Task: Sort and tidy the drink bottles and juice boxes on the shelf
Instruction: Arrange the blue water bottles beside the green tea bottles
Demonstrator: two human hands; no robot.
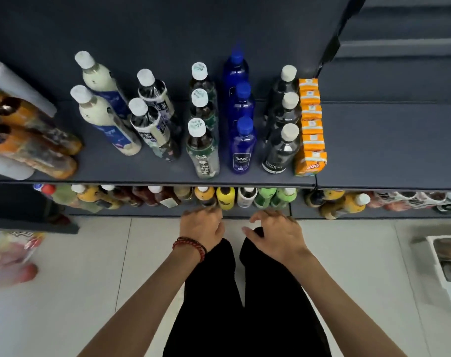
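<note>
Dark grey shelving (373,140), pale tiled floor (90,279).

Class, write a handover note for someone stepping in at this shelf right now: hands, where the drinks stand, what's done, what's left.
Left hand and right hand: both empty, fingers loose, in front of the lower shelf.
Upper shelf: blue bottles, dark bottles and juice boxes stand in straight front-to-back rows; this part looks done.
Left to do: the mixed bottles on the lower shelf look jumbled; probably sort them next.
</note>
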